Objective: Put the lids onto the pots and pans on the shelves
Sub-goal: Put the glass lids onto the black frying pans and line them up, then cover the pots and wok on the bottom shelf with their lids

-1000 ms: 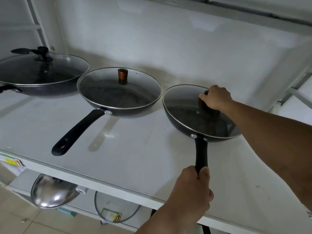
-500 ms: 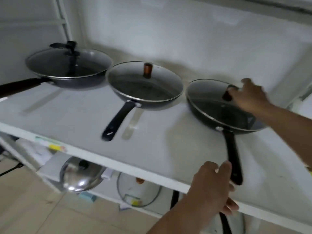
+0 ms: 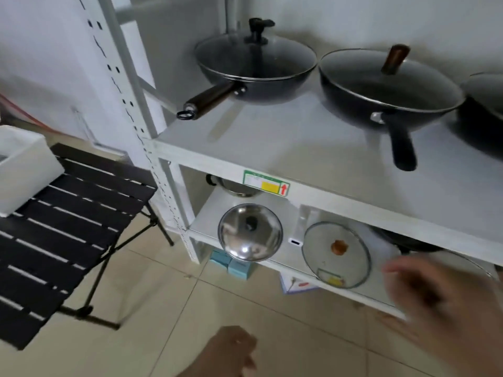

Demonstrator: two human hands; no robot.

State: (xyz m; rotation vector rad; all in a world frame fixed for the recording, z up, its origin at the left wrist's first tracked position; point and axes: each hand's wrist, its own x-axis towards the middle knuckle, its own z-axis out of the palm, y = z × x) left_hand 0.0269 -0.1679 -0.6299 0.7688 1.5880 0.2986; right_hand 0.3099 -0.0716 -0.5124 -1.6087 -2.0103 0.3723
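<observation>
White shelf — tiled floor

Matt white painted metal on the shelf. Dark, dull non-stick coats on the wok and the pan, each under clear glass with a bright metal rim. Mirror-polished steel on the domed lid, glossy. Clear glass lid just beside it. Smooth, faintly shiny floor tiles.

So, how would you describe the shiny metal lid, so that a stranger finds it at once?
Look at the white shelf rack, on the lower shelf under the pans. The metal lid leans at its left front edge. Unlike the glass lid beside it, it is mirror-bright steel with a dark knob.
</observation>
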